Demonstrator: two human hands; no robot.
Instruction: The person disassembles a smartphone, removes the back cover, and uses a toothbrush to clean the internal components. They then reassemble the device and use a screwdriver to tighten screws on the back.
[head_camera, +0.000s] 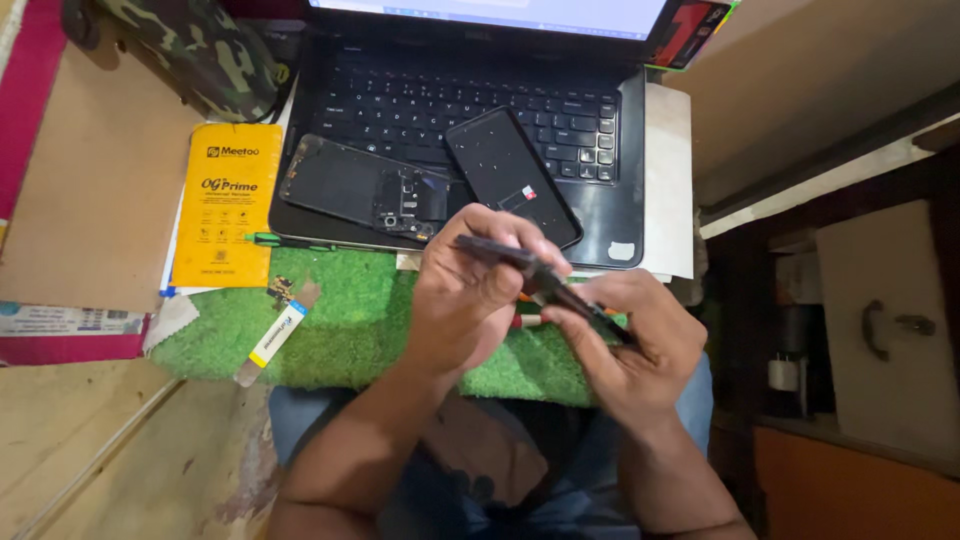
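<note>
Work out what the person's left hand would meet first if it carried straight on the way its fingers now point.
The left hand points up and away from the body. Beyond the thin dark phone part it grips, the flat black phone screen panel on the black laptop probably comes first, though depth is unclear.

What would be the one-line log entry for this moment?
left hand: grips flat dark phone part | right hand: holds same part | under: green turf mat | behind: black laptop

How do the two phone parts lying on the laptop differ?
The left phone part shows exposed internals and a camera cutout; the right phone part is a smooth black panel with a small sticker. The left lies nearly crosswise, the right steeply diagonal. Both rest on the laptop.
</note>
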